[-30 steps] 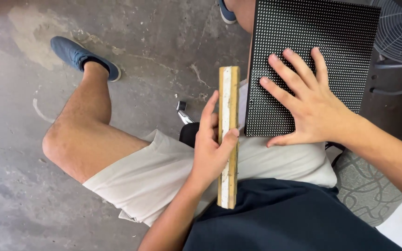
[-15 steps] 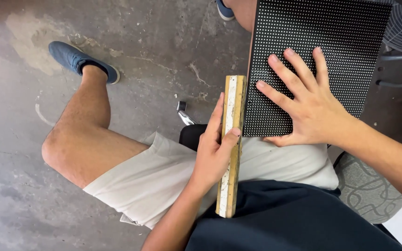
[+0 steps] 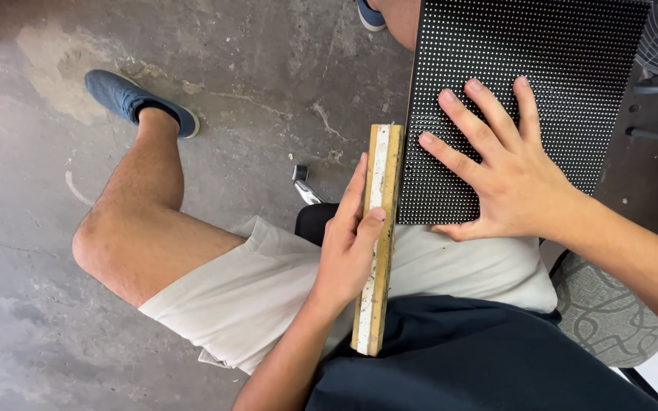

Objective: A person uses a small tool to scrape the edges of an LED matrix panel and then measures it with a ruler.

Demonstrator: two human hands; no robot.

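Our left hand [image 3: 350,243] curled in a grip, thumb up along its front, forearm rising from below, our right hand [image 3: 506,171] lay flat, palm down, fingers spread wide, forearm reaching in from the right.

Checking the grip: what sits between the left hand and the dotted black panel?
In the head view, only the wooden strip, held upright in the left hand, lies against the black panel's left edge.
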